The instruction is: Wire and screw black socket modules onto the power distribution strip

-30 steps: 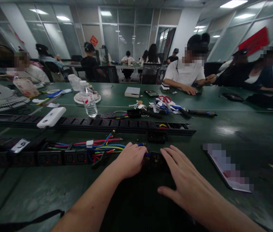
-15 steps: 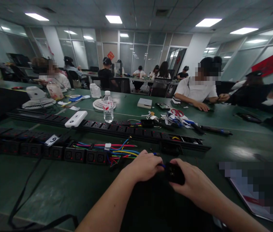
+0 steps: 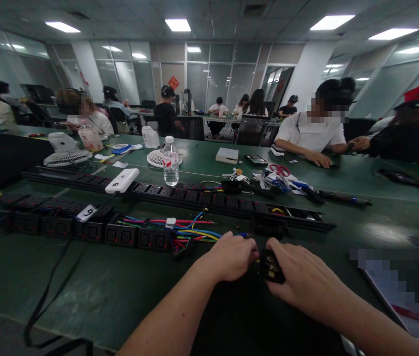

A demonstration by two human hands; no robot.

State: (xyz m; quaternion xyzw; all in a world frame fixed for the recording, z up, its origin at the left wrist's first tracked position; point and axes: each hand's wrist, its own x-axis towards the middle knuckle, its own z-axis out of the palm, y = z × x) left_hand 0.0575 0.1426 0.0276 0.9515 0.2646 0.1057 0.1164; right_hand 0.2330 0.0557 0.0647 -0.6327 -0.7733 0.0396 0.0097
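Note:
My right hand (image 3: pixel 298 272) is wrapped round a small black component (image 3: pixel 270 267) with metal parts showing on its near face. Just to its left, my left hand (image 3: pixel 233 254) is pinched at the end of a wire that is mostly hidden by the fingers. Blue, yellow, red and green wires (image 3: pixel 204 235) run toward my left hand from the right end of a black socket strip (image 3: pixel 123 235). A white tag (image 3: pixel 87 212) lies on that strip. Behind it lies a longer black strip (image 3: pixel 209 199).
On the green table (image 3: pixel 83 296) stand a water bottle (image 3: pixel 170 165) and a white fan (image 3: pixel 63 148). Red scissors (image 3: pixel 279 170) lie among cables. A white power bank (image 3: pixel 122 181) rests on the rear strip. A person in white (image 3: pixel 309 133) sits across the table.
The view has shifted, so the table items appear farther right. The black component has turned, showing more of its metal parts. Both hands remain close together.

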